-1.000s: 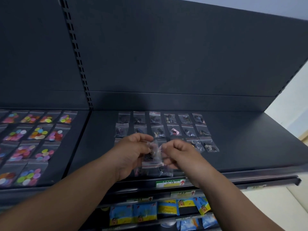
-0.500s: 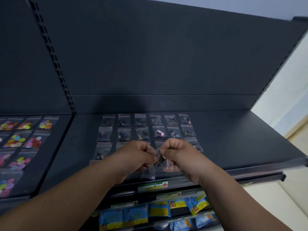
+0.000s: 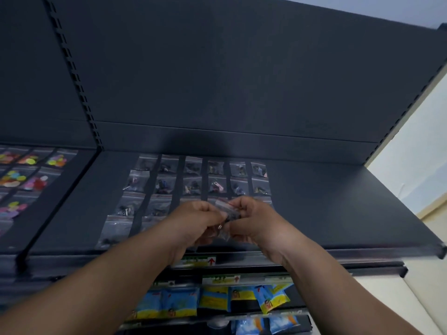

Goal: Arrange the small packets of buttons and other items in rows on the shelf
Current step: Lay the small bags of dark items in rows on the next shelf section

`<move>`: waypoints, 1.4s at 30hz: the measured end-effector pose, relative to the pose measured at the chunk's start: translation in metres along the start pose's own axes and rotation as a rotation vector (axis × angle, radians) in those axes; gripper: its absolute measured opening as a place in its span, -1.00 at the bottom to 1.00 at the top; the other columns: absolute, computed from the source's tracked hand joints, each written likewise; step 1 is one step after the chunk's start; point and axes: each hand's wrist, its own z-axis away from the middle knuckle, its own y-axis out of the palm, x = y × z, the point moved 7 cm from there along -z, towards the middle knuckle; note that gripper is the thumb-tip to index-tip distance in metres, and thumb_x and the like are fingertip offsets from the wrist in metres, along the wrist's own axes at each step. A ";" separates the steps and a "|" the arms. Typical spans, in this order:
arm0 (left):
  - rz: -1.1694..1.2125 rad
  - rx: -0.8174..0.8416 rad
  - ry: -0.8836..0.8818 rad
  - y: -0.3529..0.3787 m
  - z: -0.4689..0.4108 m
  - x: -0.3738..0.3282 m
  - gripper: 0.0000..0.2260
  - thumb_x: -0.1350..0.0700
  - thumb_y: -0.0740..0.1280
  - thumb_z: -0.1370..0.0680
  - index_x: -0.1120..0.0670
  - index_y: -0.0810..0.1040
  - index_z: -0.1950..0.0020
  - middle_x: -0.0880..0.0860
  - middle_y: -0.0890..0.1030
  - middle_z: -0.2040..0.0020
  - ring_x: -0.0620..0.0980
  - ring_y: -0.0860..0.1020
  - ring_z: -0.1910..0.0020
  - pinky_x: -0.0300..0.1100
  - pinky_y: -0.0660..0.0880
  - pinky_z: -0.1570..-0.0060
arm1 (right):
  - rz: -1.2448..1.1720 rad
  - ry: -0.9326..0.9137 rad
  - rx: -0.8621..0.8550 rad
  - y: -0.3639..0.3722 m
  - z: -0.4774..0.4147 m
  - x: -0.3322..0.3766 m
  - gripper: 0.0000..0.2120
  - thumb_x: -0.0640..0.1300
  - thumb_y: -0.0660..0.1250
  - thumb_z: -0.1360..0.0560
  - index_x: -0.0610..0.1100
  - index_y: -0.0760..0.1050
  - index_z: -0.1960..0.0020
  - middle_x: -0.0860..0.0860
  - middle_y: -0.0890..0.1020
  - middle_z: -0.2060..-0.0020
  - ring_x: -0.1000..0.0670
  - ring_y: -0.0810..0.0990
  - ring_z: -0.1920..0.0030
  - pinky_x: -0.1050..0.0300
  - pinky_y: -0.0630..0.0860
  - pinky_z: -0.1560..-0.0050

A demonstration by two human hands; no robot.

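My left hand [image 3: 196, 221] and my right hand [image 3: 254, 218] meet above the front of the dark shelf [image 3: 338, 209]. Both pinch one small clear packet [image 3: 227, 215] with dark bits inside; a second clear packet may hang below it. Behind my hands, rows of similar small clear packets [image 3: 193, 180] lie flat on the shelf in a grid. Part of the nearest rows is hidden by my hands.
On the neighbouring shelf at left lie packets of coloured buttons [image 3: 26, 180]. A slotted upright [image 3: 72, 76] divides the two bays. Blue and yellow packets [image 3: 212, 301] hang on the lower level under price labels [image 3: 198, 261]. A pale wall [image 3: 416, 146] is at right.
The view has shifted right and tilted. My hands have closed together and risen slightly, with the packet now pinched tightly between both instead of held spread out.
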 end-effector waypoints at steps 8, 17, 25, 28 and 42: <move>0.020 -0.056 0.025 0.007 -0.003 0.004 -0.95 0.19 0.36 -0.53 0.11 0.52 0.12 0.07 0.62 0.24 -0.05 0.54 0.30 -0.20 0.50 0.24 | -0.209 0.057 -0.077 -0.014 0.001 -0.015 -0.83 -0.36 0.35 -0.46 -0.14 0.47 0.02 -0.05 0.56 0.30 0.03 0.55 0.32 0.21 0.51 0.33; -0.274 -0.195 0.149 -0.005 -0.006 0.001 -0.93 0.10 0.35 -0.54 0.09 0.55 0.06 0.05 0.59 0.18 -0.04 0.52 0.24 -0.18 0.46 0.21 | -0.023 0.060 -0.134 -0.017 -0.003 -0.021 -0.82 -0.35 0.35 -0.46 -0.14 0.43 0.03 -0.04 0.50 0.37 0.06 0.46 0.40 0.22 0.44 0.37; -0.860 -0.323 0.319 -0.036 0.003 0.007 -0.92 0.11 0.27 -0.57 -0.03 0.56 0.02 -0.11 0.51 0.08 -0.13 0.50 0.10 -0.32 0.37 0.24 | 0.321 0.034 -0.211 -0.015 -0.012 -0.027 -0.77 -0.24 0.39 -0.46 -0.12 0.42 -0.07 -0.06 0.52 0.38 0.06 0.48 0.40 0.21 0.46 0.37; -1.016 -0.307 0.397 -0.035 0.004 0.007 -0.84 0.14 0.23 -0.59 0.04 0.58 -0.09 -0.02 0.50 -0.04 -0.06 0.49 -0.03 -0.29 0.40 0.06 | 0.629 -0.027 -0.267 -0.015 -0.014 -0.024 -0.73 -0.13 0.40 -0.47 -0.10 0.40 -0.11 -0.07 0.57 0.27 0.00 0.56 0.24 0.13 0.51 0.24; -1.199 -0.212 0.454 -0.035 0.003 0.010 -0.79 0.17 0.20 -0.59 0.03 0.60 -0.13 0.03 0.50 -0.07 0.00 0.48 -0.04 -0.20 0.42 0.02 | 1.051 -0.351 -0.074 0.013 -0.007 -0.016 -0.85 -0.16 0.28 -0.53 -0.08 0.59 -0.05 0.00 0.49 -0.01 0.01 0.44 -0.08 0.27 0.31 0.06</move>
